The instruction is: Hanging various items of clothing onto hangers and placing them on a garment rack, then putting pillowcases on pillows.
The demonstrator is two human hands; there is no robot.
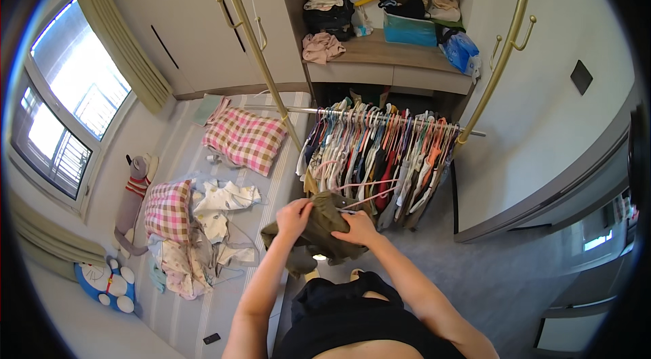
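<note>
An olive-green garment (pixel 315 231) hangs between my two hands in front of my body. My left hand (pixel 293 218) is closed on its upper left part, fingers pinching the cloth. My right hand (pixel 358 229) grips its right side, with the thumb pointing left across the fabric. A pink clothes hanger (pixel 371 197) sticks out to the right at the top of the garment; whether it is inside the neckline I cannot tell. Just beyond, a metal rail (pixel 315 111) carries a dense row of clothes on hangers (pixel 386 145).
Gold rack posts (pixel 271 77) rise on both sides of the rail. At left is a bed (pixel 234 318) with checked pillows (pixel 245 138), loose clothes (pixel 220 210) and plush toys (pixel 108 284). Behind stands a desk (pixel 380 50) with a blue bin (pixel 409 29) and piled clothes.
</note>
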